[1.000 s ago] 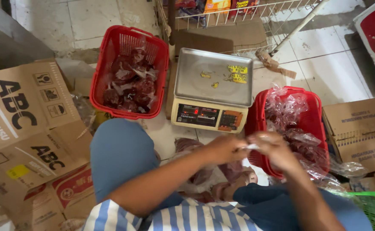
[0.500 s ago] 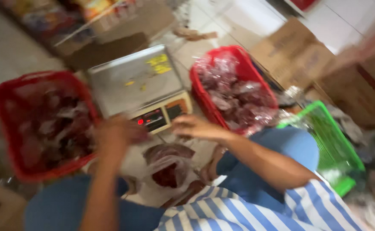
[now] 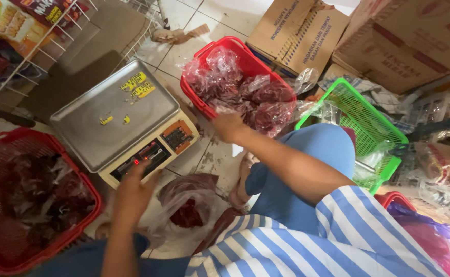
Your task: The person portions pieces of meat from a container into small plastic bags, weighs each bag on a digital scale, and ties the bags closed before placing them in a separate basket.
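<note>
We see our right hand reaching out to the near rim of a red basket filled with small clear bags of dark red goods; the fingers curl at the edge of the pile, touching a bag, though we cannot tell whether they close on it. Our left hand hovers at the near front edge of a digital scale, fingers spread and loose, holding nothing, fingertips just at the display panel. The scale's steel pan is bare apart from a few yellow stickers. Just right of the left hand, on the tiled floor, lies an open plastic bag of dark red pieces. To the far left sits a second red basket with more dark bagged pieces. Right of the filled basket stands a green basket, and beyond it cardboard boxes are stacked. Our blue-clad knee rises between the baskets.
</note>
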